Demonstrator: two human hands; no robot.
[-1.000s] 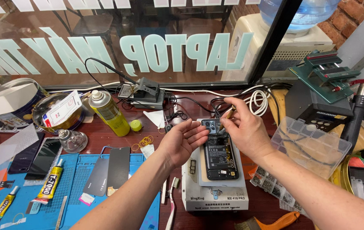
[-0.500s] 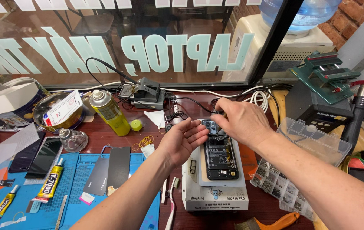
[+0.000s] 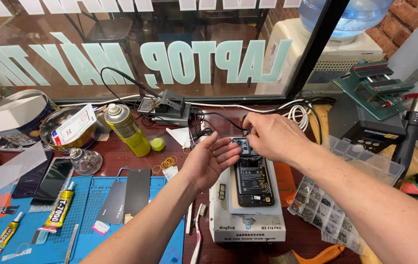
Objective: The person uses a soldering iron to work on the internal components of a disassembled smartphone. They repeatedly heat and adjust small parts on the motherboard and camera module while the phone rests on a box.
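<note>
1. Right hand [image 3: 275, 137] reaches over the top end of an opened smartphone [image 3: 251, 180], fingers curled and pinched together near the camera cluster; whether they hold a small part cannot be told.
2. Left hand [image 3: 211, 159] hovers just beside the phone's upper left corner, palm up, fingers spread, holding nothing.
3. The phone lies back-off on a white heating pad station [image 3: 248, 222] at the middle of the wooden bench, battery and boards exposed.
4. It looks light, rigid and fragile inside; the outer edges seem the safest grip.
5. Near it lie a clear screw organiser [image 3: 319, 208], black cables [image 3: 218, 117], a yellow spray can [image 3: 125, 129], glue tubes [image 3: 61, 211] and a blue work mat [image 3: 79, 234], crowding both sides.
</note>
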